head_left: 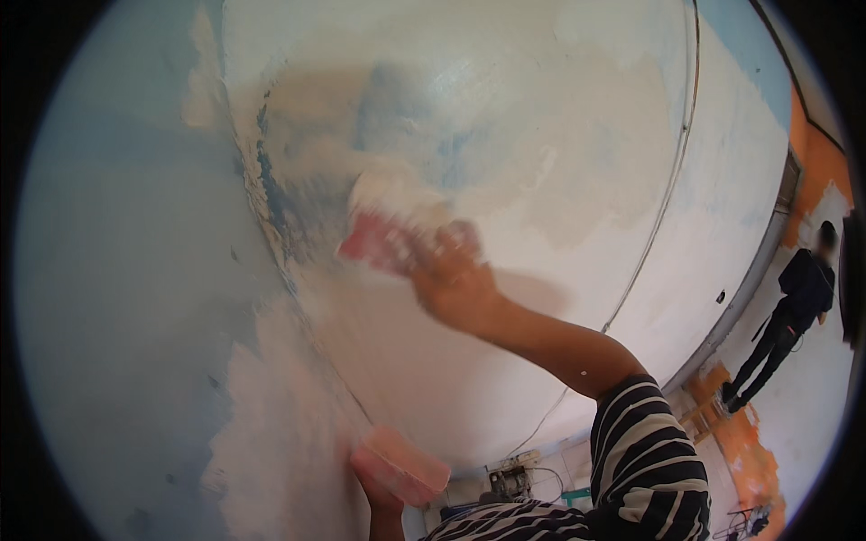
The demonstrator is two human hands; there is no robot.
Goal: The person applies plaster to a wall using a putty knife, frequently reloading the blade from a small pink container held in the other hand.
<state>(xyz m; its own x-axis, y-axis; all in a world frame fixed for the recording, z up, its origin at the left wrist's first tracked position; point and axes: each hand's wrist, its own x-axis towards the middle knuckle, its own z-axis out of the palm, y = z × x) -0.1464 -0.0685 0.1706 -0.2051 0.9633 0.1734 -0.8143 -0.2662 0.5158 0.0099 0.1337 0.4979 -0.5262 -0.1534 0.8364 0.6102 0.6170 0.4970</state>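
Note:
My right hand (451, 279), smeared by motion, is closed on a pink scraper (374, 239) against the patchy white and pale-blue wall (595, 144). Pale filler shows at and around the scraper's edge, where the blade is blurred. Low in the view my left hand (379, 482) holds a flat pink rectangular block or board (401, 460), with pale smears on its face; its exact kind I cannot make out. A rough cracked seam runs down the wall left of the scraper, with broad patches of filler around it.
A thin cable (672, 180) runs down the wall at right. Another person (798, 288) in dark clothes stands at far right on a wooden support (708, 415) by an orange and white wall (816, 180). Equipment (514, 478) and cords sit below.

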